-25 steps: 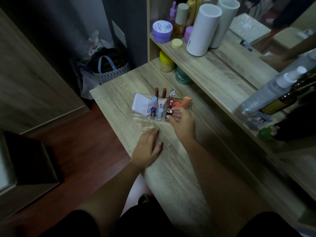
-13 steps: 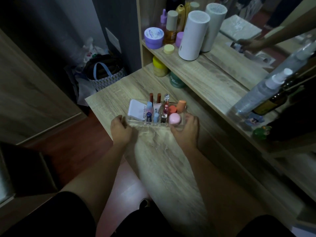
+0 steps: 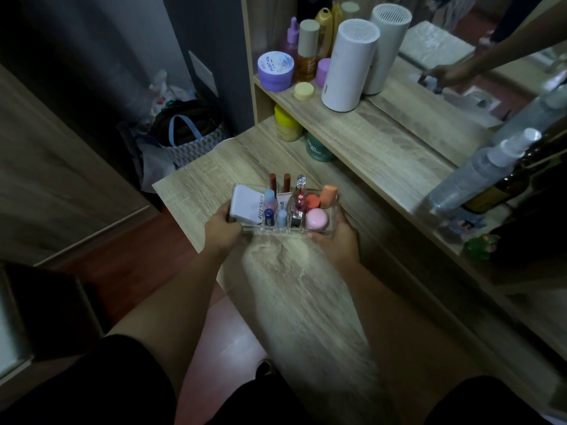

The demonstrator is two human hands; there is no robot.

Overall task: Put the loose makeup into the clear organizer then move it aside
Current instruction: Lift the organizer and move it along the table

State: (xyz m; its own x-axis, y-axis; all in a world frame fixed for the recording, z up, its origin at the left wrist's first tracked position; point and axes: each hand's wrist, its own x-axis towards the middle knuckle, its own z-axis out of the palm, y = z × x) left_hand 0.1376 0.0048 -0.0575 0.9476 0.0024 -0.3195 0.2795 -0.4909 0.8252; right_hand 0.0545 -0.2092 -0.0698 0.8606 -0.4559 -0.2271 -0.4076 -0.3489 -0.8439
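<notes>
Two grips, one per short end: left hand (image 3: 221, 226) clamped on the left end of the clear organizer (image 3: 283, 230), thumb over the rim beside the white compact (image 3: 247, 203); right hand (image 3: 337, 240) cupped around the right end, fingers (image 3: 316, 236) hooked under the near corner. Both closed on the tray, at or just above the table (image 3: 196, 185) near its front edge; cannot tell whether lifted or still resting. Probably rigid, thin-walled acrylic: stiff enough for an end-to-end hold, but smooth and slippery, and likely to crack if dropped or squeezed hard. Light as a load, though top-heavy, judging by the contents: two dark red lipsticks (image 3: 279, 180) and a gloss tube with a silver cap (image 3: 300, 183) upright and proud of the rim, short balm sticks (image 3: 269, 216) in the small front cells, a pink round pot (image 3: 316, 219) and an orange sponge (image 3: 328, 196) loose in the right compartment. Best kept level, moved slowly, held low on the end walls. No loose makeup visible on the table. Further out, a shelf (image 3: 352, 130) with jars and a white cylinder (image 3: 349, 65), well apart.
</notes>
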